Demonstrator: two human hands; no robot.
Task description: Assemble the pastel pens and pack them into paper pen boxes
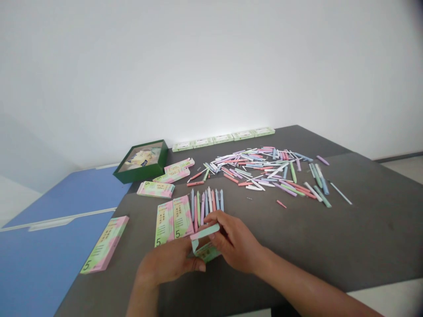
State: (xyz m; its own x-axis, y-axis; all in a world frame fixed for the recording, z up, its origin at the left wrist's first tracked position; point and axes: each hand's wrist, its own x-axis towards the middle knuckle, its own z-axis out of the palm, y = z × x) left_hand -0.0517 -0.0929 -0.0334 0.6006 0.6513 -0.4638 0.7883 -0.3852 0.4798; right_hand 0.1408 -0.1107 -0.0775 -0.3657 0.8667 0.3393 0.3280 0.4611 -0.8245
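Nearest on my feed, my left hand (pixel 167 262) grips a small carton (pixel 209 253) near the front of the desk (pixel 297 255); my right hand (pixel 239 242) pinches its edge by the raised flap (pixel 209 230). I judge I'm opening it; next calls for spreading its mouth. Just beyond lie lined-up pens (pixel 206 200), then a loose pile (pixel 254 167).

Pink-and-green cartons (pixel 164 222) bear a black 5; the pens (pixel 293 172) I see are coral, lilac, blue, green, white, the table (pixel 330 251) dark grey.
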